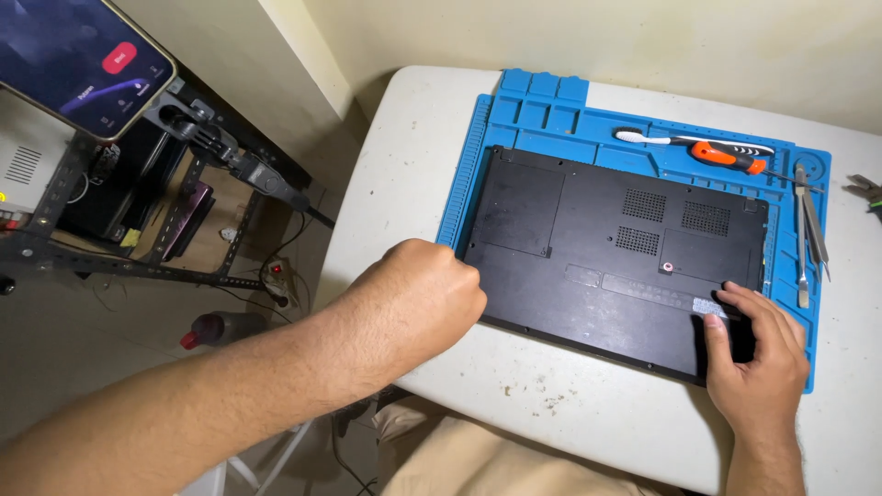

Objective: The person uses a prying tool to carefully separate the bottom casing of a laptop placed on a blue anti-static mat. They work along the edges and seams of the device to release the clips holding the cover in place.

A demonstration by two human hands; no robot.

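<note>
A black laptop [616, 253] lies upside down, its bottom panel facing up, on a blue silicone repair mat [464, 184] that sits on a white table [404, 165]; everything else is placed against this laptop.

Far to the left of the laptop, past the table's edge, a phone [78, 55] with a lit screen sits in a black clamp arm [230, 152], above a dark metal rack [55, 239]. Below that, on the floor, lies a bottle with a red cap [220, 328].

The left hand [424, 294] rests at the laptop's near left corner, its fingers curled together into a loose fist with the knuckles against the laptop's edge; whether it grips anything inside the fist cannot be told. The forearm runs back from it toward the lower left.

Beyond the laptop's far edge, toward its right end, a white toothbrush [657, 139] lies in the mat's tray section, and just right of it an orange-handled screwdriver [730, 157].

The right hand [758, 354] lies on the laptop's near right corner, fingers spread apart and flat, fingertips pressing on the bottom panel beside a pale label, holding nothing.

Right of the laptop, along the mat's right strip, metal tweezers [808, 230] and a thin metal pry tool [801, 248] lie side by side. Further right, off the mat, the handles of a pair of pliers [865, 188] show at the frame's edge.
</note>
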